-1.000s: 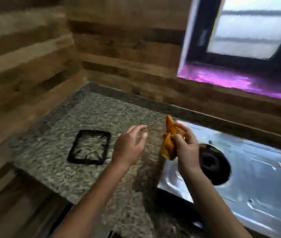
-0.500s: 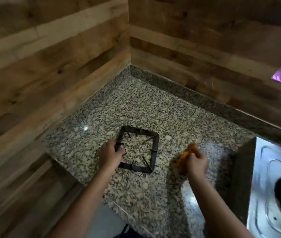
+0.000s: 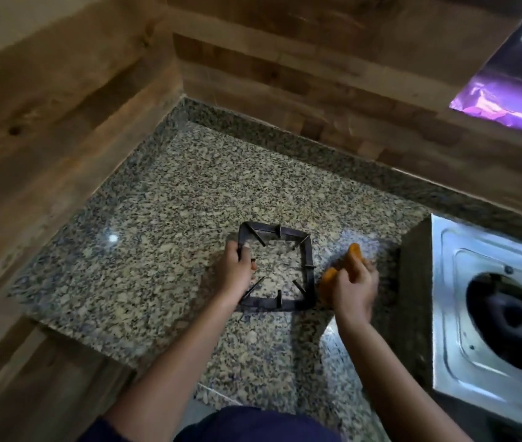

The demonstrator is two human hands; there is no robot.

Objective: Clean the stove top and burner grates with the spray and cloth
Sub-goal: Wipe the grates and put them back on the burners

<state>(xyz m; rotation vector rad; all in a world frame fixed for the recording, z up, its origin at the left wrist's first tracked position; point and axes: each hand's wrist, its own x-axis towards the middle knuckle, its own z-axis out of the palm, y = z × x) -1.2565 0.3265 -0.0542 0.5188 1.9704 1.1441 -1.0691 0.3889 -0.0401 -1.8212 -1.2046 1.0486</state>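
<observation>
Lying flat on the speckled granite countertop (image 3: pixel 157 218), just below the middle of the view and well off the stove: the black square burner grate (image 3: pixel 309 269), prongs pointing inward.

Gripping its nine-o'clock bar with the left hand (image 3: pixel 235 272), fingers curled over the rail and thumb tucked inside the frame. Pinning it down, by the look of it, so as to stop it skidding on the polished stone under a wipe.

Clutching a bunched orange cloth (image 3: pixel 353 255) in the right hand (image 3: pixel 353 288), at three o'clock from the grate and just beside its right bar, with lobes of fabric poking out past the knuckles. Wadding it tight, probably, for a firm pad to rub along narrow bars. Not telling whether cloth and bar are touching, the hand being blurred.

Judging the step as starting on the grate, with the wiping itself not yet visibly under way. Working on the counter instead of the stove, likely for reaching every side of the frame.

Leaving the stainless stove top (image 3: pixel 454 314) at four o'clock bare, its dark round burner (image 3: pixel 508 320) exposed. Finding no spray bottle anywhere in view.

Closing in the corner from nine to one o'clock: wood-plank walls (image 3: pixel 62 106). Glowing purple at two o'clock: a window ledge (image 3: pixel 508 103).
</observation>
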